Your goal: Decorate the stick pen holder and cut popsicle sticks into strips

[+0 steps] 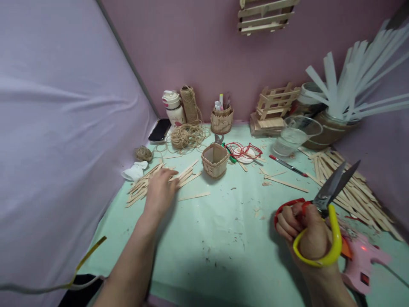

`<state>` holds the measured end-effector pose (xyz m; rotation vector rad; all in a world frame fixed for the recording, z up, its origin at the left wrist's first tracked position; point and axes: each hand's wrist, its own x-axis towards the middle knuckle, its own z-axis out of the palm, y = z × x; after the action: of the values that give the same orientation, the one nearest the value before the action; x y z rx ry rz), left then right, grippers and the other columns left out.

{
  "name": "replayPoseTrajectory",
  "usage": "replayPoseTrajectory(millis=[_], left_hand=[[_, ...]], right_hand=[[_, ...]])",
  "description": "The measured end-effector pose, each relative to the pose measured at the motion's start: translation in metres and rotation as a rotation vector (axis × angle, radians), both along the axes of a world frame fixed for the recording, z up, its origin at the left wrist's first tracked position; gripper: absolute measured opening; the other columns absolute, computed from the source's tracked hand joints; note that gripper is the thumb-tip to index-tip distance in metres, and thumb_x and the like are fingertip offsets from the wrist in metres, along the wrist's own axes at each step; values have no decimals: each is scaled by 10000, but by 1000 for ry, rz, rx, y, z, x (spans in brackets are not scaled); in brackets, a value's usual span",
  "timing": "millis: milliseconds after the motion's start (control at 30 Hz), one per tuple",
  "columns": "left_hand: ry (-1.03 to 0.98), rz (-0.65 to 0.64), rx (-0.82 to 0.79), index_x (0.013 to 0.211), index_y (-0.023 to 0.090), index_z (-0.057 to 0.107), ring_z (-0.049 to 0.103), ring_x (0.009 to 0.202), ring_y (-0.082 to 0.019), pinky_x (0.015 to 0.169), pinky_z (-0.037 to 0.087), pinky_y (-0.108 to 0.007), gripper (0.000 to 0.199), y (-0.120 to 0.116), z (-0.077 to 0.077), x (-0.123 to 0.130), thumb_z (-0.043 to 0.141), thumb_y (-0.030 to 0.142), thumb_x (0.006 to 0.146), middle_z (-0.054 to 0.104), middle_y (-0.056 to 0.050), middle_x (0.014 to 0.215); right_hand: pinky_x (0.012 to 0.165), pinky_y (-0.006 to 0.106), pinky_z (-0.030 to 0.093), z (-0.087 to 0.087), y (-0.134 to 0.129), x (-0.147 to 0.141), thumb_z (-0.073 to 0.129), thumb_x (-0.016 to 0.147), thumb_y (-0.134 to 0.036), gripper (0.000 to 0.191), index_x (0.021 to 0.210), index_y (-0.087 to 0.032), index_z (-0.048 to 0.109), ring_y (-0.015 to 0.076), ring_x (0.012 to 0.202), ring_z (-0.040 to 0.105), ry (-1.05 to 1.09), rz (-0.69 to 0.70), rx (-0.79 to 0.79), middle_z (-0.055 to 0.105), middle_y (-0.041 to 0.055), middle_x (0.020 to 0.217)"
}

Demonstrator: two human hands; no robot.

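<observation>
The left hand (160, 186) reaches into loose wooden sticks (140, 189) on the green surface (220, 238); the right hand (303, 230) holds scissors (326, 204) with red and yellow handles, the 2 blades apart and pointing up. Between the hands, farther back, stands a small wooden box (215, 161). Behind it are a pen holder (222, 120), red cord (239, 150) and a tangle of twine (185, 135). A pink glue gun (361, 260) lies beside the right hand, near more sticks (354, 192) and a clear cup (289, 140).

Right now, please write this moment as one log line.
right hand: holds scissors, blades apart | left hand: at wooden craft sticks | ahead: wooden box, red cord | far right: pink glue gun
</observation>
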<state>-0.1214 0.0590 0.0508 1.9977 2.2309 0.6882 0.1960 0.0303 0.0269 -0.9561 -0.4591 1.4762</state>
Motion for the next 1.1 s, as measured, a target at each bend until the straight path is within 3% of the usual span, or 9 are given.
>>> replayPoseTrajectory(millis=[133,300,400,500,600,700,800,967,1100], left_hand=[[-90,-224,-274,858,189,641,577,867,-212,764,436,-322,125,-8,-5,36,535,249,833,635,-60,895],[-57,-253,-347,801,177,599,540,822,-223,730,402,-332,84,-7,-18,46,522,201,825,605,-66,820],[-119,-294,-351,761,182,590,528,796,-209,718,386,-321,104,-7,-19,48,514,210,826,589,-55,798],[-302,-329,-362,762,186,592,516,756,-179,686,376,-293,122,-7,-8,66,516,252,832,581,-35,794],[-696,-360,-498,782,177,591,492,683,-137,629,377,-253,147,-8,5,100,548,312,822,558,-9,749],[-1104,-397,-671,839,165,598,479,647,-106,594,389,-218,174,-7,5,134,621,325,776,534,10,719],[-1329,-338,-744,856,154,594,471,609,-85,552,382,-197,200,-7,-7,155,663,308,749,517,21,694],[-1423,-234,-717,836,153,579,464,524,-50,519,364,-185,181,-13,-29,156,652,308,778,529,33,680],[-1432,-233,-655,843,154,584,498,534,-55,531,397,-185,182,-17,-32,152,646,318,794,543,30,671]], right_hand=[[328,179,100,1,-1,1,536,841,-442,411,531,-209,399,60,369,124,4,21,-5,229,-93,434],[322,162,112,2,-1,-2,598,798,-480,439,532,-211,374,54,365,122,0,8,-2,233,-101,432],[320,157,120,2,0,-3,647,751,-498,461,540,-214,352,51,371,110,9,6,8,217,-108,438],[325,160,124,3,-3,0,621,774,-501,445,563,-220,349,55,378,108,-20,33,34,224,-106,450],[349,165,139,6,-13,9,588,793,-534,397,634,-223,399,58,400,133,-81,78,49,265,-98,496],[402,184,224,8,-31,22,579,783,-581,387,737,-217,455,66,454,250,-227,183,39,365,-67,597],[460,226,322,5,-51,34,493,823,-625,417,843,-209,486,94,526,356,-379,353,20,449,-24,704],[560,266,402,0,-65,47,348,917,-577,400,932,-203,486,121,604,420,-645,564,-13,481,-1,772],[632,290,423,20,-59,44,374,909,-573,383,946,-208,485,156,694,476,-902,702,-45,521,15,816]])
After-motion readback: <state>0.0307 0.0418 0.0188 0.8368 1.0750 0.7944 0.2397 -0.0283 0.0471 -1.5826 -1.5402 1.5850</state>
